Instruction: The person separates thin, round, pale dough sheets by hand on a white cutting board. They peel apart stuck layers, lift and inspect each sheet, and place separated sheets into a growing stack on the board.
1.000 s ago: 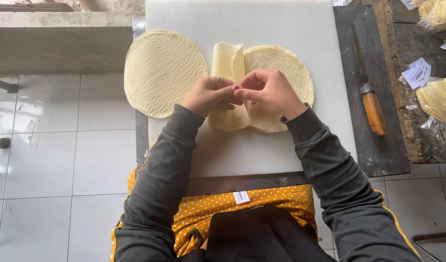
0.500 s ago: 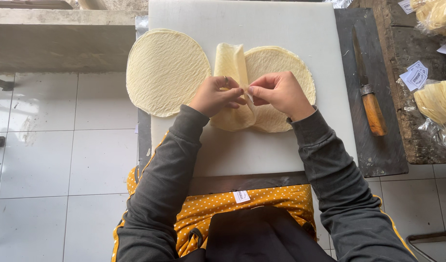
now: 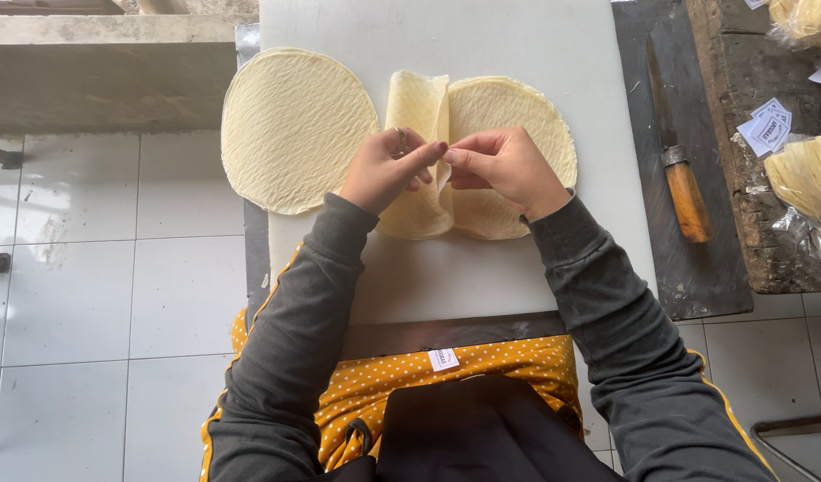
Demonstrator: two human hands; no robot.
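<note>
**Ana:** Barely anything has shifted since the earlier frames: both hands are still pinched together over the same sheet, only a touch higher on it now.

**Ben:** Set the scene, biggest first.

**Ana:** White cutting board fills the middle, with a dark slab to its right. On the board lies a flat round wrapper at the left; just beside it, the folded wrapper, its left flap turned over toward the centre. A wooden-handled knife rests on the slab, untouched.

**Ben:** And the hands?

**Ana:** Left hand and right hand meet fingertip to fingertip above the fold. Fingers are closed to a fine pinch, thumb against forefinger on each side, on something thin and pale between them; whether that is the wrapper's edge or a small slip, I cannot tell.

**Ben:** Which step, then?

**Ana:** Folding, I'd judge, early on: one flap over, the right half lying open. Any next move calls for a light touch, since a sheet that thin looks ready to tear.
</note>
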